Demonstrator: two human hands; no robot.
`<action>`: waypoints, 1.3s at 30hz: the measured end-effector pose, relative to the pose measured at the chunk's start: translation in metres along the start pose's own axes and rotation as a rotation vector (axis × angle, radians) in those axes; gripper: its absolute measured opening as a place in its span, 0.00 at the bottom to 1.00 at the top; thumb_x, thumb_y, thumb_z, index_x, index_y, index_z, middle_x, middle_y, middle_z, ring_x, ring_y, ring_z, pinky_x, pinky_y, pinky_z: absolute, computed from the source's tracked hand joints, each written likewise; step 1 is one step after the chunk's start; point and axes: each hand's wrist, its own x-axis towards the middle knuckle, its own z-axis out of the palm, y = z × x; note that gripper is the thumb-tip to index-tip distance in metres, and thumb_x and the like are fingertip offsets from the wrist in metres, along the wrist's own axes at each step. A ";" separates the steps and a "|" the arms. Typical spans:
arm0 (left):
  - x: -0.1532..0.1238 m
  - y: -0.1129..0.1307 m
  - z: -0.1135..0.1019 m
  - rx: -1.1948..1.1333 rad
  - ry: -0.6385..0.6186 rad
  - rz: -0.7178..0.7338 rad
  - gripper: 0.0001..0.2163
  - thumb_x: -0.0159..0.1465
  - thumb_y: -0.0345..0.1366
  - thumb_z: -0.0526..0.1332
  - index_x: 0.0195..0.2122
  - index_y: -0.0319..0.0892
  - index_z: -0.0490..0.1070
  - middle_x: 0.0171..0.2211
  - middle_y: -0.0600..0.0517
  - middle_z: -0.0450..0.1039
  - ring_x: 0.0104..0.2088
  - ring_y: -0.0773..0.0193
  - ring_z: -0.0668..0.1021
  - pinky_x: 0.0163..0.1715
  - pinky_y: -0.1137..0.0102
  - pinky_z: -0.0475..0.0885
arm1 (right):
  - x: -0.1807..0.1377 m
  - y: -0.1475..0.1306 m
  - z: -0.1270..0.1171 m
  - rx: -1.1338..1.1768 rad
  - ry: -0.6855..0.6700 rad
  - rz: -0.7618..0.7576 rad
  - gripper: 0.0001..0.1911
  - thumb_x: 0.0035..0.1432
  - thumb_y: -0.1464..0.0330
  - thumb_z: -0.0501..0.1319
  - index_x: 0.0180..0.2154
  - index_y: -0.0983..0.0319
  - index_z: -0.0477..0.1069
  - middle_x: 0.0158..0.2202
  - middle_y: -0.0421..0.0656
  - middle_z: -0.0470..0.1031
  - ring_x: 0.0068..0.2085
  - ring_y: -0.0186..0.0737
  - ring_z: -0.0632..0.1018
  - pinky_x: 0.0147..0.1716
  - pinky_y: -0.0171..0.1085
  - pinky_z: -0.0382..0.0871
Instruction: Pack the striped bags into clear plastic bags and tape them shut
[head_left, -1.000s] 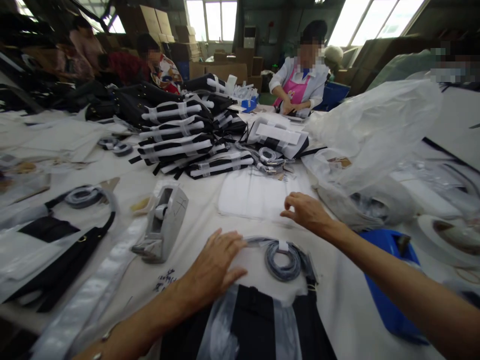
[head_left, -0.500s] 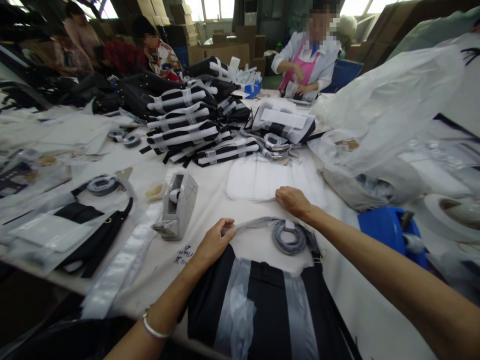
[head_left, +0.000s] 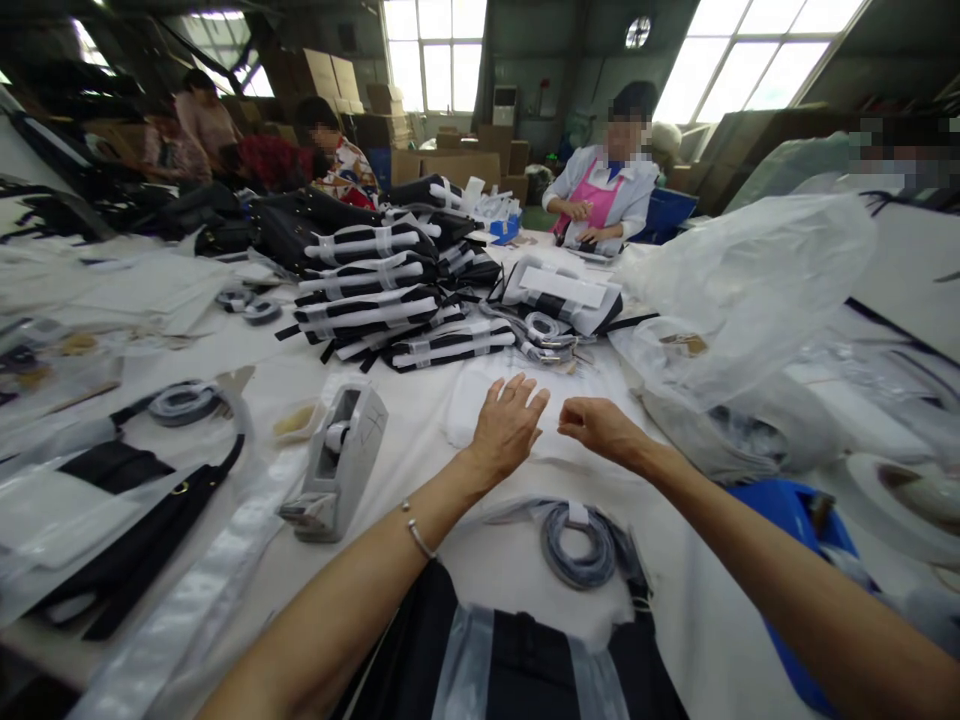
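My left hand [head_left: 506,428] lies flat with fingers stretched out on a stack of white sheets [head_left: 480,395] in the middle of the table. My right hand [head_left: 600,430] is beside it over the same stack, its fingers curled in a pinch; what they hold, if anything, is too small to make out. Nearer to me lies a black bag [head_left: 525,655] wrapped with clear plastic strips, its coiled grey strap [head_left: 577,535] resting on white wrapping above it.
A grey tape dispenser [head_left: 334,465] stands to the left. Further left lies another black bag [head_left: 112,520] in plastic. Several wrapped black bags [head_left: 375,300] are piled at the back. A big clear plastic bag [head_left: 750,290] and a blue object [head_left: 780,510] are at the right. Other people work across the table.
My left hand has let go of the grey strap and moved forward onto the white sheets. My right hand stays at the sheets' edge.
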 end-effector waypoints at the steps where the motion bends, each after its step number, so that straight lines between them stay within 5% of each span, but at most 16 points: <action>1: 0.008 -0.003 0.007 0.042 -0.046 0.031 0.14 0.63 0.31 0.61 0.50 0.41 0.68 0.57 0.41 0.66 0.61 0.49 0.64 0.58 0.53 0.59 | -0.004 -0.003 0.000 -0.018 -0.005 -0.030 0.04 0.54 0.70 0.62 0.28 0.61 0.69 0.27 0.39 0.75 0.29 0.35 0.73 0.31 0.33 0.61; 4: 0.014 -0.009 0.022 0.077 -0.147 0.048 0.09 0.67 0.27 0.52 0.40 0.40 0.71 0.45 0.43 0.73 0.50 0.53 0.73 0.49 0.58 0.66 | -0.016 -0.011 0.005 -0.200 0.080 -0.054 0.03 0.56 0.71 0.60 0.30 0.60 0.68 0.30 0.41 0.74 0.32 0.38 0.73 0.33 0.35 0.60; 8: -0.001 -0.012 0.021 0.029 -0.185 0.008 0.12 0.69 0.27 0.47 0.43 0.40 0.69 0.41 0.43 0.73 0.44 0.54 0.74 0.43 0.60 0.67 | -0.023 -0.009 0.014 -0.452 0.160 0.108 0.07 0.56 0.73 0.59 0.39 0.61 0.68 0.38 0.46 0.75 0.40 0.43 0.74 0.37 0.37 0.61; 12: -0.025 -0.024 0.015 -0.069 -0.268 -0.113 0.08 0.68 0.30 0.51 0.40 0.42 0.70 0.34 0.46 0.74 0.37 0.56 0.77 0.38 0.64 0.68 | -0.032 0.008 0.021 -0.434 0.043 0.242 0.07 0.56 0.76 0.59 0.37 0.61 0.68 0.38 0.47 0.76 0.40 0.44 0.76 0.32 0.35 0.59; 16: -0.046 -0.048 0.010 -0.174 -0.245 -0.386 0.09 0.66 0.27 0.52 0.35 0.39 0.71 0.36 0.39 0.75 0.41 0.52 0.78 0.42 0.60 0.68 | -0.051 0.026 0.020 -0.312 0.094 0.364 0.05 0.56 0.73 0.60 0.36 0.61 0.69 0.41 0.49 0.77 0.39 0.45 0.77 0.30 0.35 0.59; 19: -0.050 -0.067 0.002 -0.300 -0.150 -0.628 0.08 0.65 0.26 0.51 0.35 0.36 0.70 0.36 0.35 0.75 0.44 0.48 0.78 0.42 0.58 0.68 | -0.064 0.039 0.013 -0.126 0.200 0.501 0.03 0.57 0.69 0.59 0.32 0.61 0.71 0.35 0.50 0.77 0.36 0.47 0.78 0.29 0.36 0.60; 22: -0.038 -0.080 -0.012 -0.534 -0.063 -0.778 0.05 0.63 0.32 0.56 0.33 0.37 0.70 0.27 0.42 0.76 0.36 0.51 0.80 0.35 0.63 0.71 | -0.067 0.049 0.004 0.180 0.330 0.648 0.08 0.58 0.68 0.56 0.32 0.62 0.73 0.24 0.46 0.75 0.27 0.43 0.77 0.24 0.35 0.61; 26: -0.004 -0.083 -0.032 -0.889 0.120 -0.797 0.07 0.63 0.36 0.55 0.37 0.40 0.70 0.29 0.49 0.75 0.31 0.62 0.80 0.31 0.69 0.73 | -0.064 0.058 -0.012 0.695 0.537 0.742 0.12 0.58 0.71 0.53 0.42 0.61 0.71 0.27 0.42 0.76 0.23 0.35 0.76 0.18 0.30 0.62; 31: 0.010 -0.064 -0.028 -1.091 0.309 -0.708 0.10 0.62 0.40 0.55 0.41 0.43 0.69 0.37 0.53 0.74 0.35 0.68 0.77 0.38 0.70 0.74 | -0.077 0.072 -0.023 1.226 0.675 0.735 0.07 0.52 0.78 0.59 0.33 0.61 0.69 0.28 0.38 0.75 0.25 0.30 0.76 0.18 0.25 0.69; 34: -0.009 -0.046 -0.005 -1.038 0.223 -0.659 0.10 0.55 0.43 0.62 0.34 0.42 0.70 0.32 0.54 0.73 0.35 0.64 0.76 0.39 0.68 0.73 | -0.096 0.078 -0.003 1.419 0.705 0.760 0.08 0.52 0.78 0.61 0.28 0.61 0.67 0.25 0.37 0.74 0.23 0.31 0.76 0.21 0.28 0.75; 39: -0.035 -0.014 0.028 -0.905 -0.114 -0.527 0.13 0.51 0.44 0.67 0.17 0.45 0.67 0.20 0.52 0.70 0.37 0.54 0.77 0.44 0.64 0.70 | -0.117 0.080 0.046 1.595 0.752 0.801 0.12 0.51 0.75 0.68 0.25 0.61 0.65 0.21 0.36 0.73 0.23 0.34 0.77 0.28 0.37 0.80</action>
